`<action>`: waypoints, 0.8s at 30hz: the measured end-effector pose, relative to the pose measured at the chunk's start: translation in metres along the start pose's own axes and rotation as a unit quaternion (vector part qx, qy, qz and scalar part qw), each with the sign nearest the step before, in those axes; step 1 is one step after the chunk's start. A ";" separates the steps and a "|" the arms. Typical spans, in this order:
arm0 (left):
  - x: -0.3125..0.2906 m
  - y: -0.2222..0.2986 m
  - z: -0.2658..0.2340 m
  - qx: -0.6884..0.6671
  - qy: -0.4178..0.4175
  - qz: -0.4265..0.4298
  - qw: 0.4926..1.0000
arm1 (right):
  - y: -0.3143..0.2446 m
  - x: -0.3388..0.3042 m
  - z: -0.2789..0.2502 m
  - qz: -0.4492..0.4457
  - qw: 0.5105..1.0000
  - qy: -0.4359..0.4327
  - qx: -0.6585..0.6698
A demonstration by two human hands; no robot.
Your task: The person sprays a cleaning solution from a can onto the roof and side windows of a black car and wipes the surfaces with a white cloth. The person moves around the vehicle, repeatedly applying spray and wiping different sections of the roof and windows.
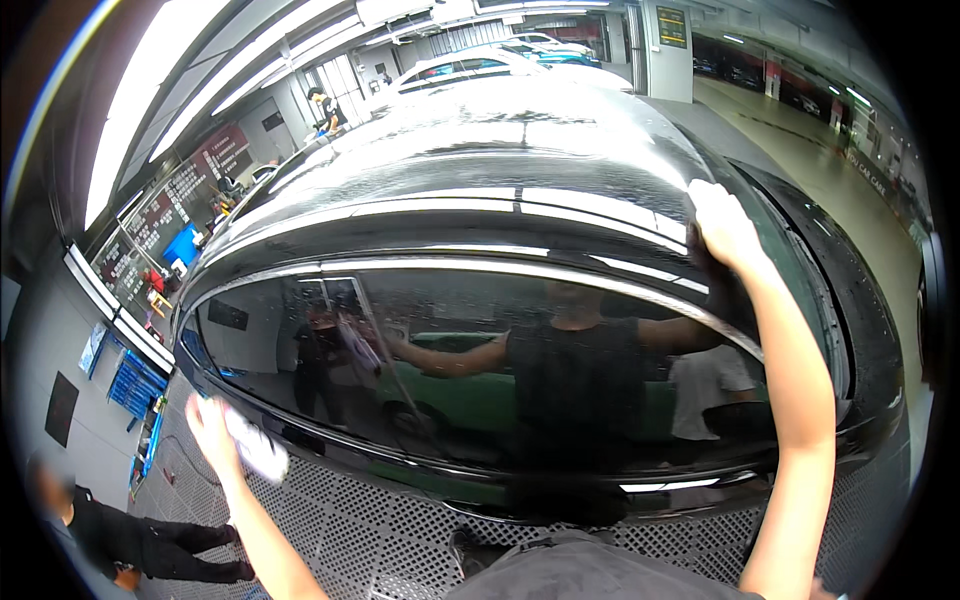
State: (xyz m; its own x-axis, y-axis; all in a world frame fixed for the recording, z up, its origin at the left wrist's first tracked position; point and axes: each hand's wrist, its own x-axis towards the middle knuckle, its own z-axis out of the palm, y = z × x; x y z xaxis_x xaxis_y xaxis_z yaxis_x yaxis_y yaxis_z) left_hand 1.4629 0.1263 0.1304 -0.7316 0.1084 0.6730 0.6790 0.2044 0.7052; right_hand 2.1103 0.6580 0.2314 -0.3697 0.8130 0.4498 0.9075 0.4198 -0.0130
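Note:
A black car (640, 490) with a wet, glossy roof fills the middle of the head view, its dark side window (470, 360) facing me. My right hand (724, 225) lies on the roof edge near the windshield, arm stretched far out. Its fingers look extended on the panel, though glare washes out their tips. Low on the left, my left hand (208, 432) is beside the car's lower side, closed on a white object (258, 448). Motion smears that object, so its kind does not show. Water drops dot the glass and roof.
Perforated floor mats (350, 520) lie under me. A person in black (150, 530) stands at the lower left; another person (328, 112) is beyond the car. A blue rack (135, 385) stands along the left wall. More cars (480, 65) are parked behind.

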 end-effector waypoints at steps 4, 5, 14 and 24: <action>-0.141 -0.193 -0.120 0.027 0.090 -0.204 0.974 | -0.072 0.062 0.017 -0.020 0.995 0.089 0.033; -0.184 -0.223 -0.148 0.098 0.102 -0.250 0.958 | -0.122 0.077 0.027 0.000 0.986 0.135 0.103; -0.386 -0.267 -0.187 0.311 -0.114 -0.469 0.819 | -0.708 0.167 0.008 -0.176 0.948 -0.045 0.261; -0.332 -0.293 -0.120 0.270 -0.261 -0.380 0.845 | -0.509 0.109 -0.008 -0.188 0.977 -0.018 0.103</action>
State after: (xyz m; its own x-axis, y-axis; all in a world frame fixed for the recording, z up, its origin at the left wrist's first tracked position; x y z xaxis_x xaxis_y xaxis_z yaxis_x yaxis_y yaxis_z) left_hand 1.5147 -0.0859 -0.2731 -0.9667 0.1319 -0.2192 -0.0236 0.8073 0.5897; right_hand 1.6096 0.5300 0.2946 -0.6795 0.5979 0.4253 0.6479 0.7609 -0.0347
